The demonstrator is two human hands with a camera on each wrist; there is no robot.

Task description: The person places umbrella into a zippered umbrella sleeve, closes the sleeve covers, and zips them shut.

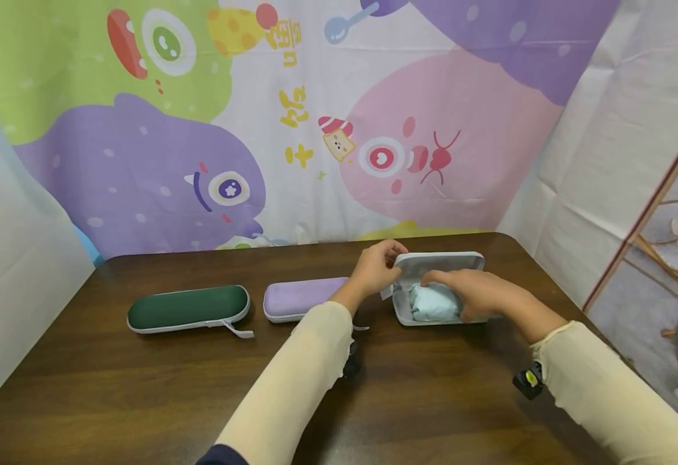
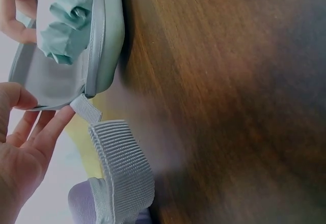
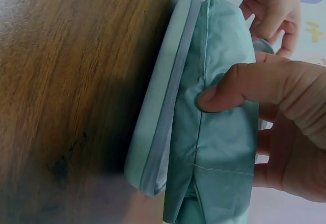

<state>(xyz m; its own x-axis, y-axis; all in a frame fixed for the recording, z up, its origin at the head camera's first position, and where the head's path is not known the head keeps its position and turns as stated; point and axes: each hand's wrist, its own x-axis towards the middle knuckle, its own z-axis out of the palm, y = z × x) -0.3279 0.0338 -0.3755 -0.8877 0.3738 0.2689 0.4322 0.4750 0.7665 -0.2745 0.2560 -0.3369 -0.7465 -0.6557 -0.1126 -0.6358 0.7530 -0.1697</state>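
Observation:
A mint-green zip case [image 3: 155, 102] stands open at the right of the table, its grey-lined lid raised. Inside its lower half sits a folded umbrella [image 1: 434, 303], seen as a compact bundle of pale green fabric with stitched seams. My right hand [image 1: 484, 294] grips the umbrella, thumb on the near face [image 3: 224, 94] and fingers behind it. At the left end of the case, my left hand [image 1: 376, 268] pinches the lid's rim between thumb and fingers. A short grey pull tab [image 2: 85, 109] hangs beside those fingertips.
Left of the open case lies a closed purple zip case [image 1: 304, 298], partly behind my left forearm, with a ribbed grey strap [image 2: 125, 170]. Farther left is a closed dark green case [image 1: 188, 309]. A cartoon-printed cloth [image 1: 310, 200] hangs behind the wooden table [image 1: 141, 394].

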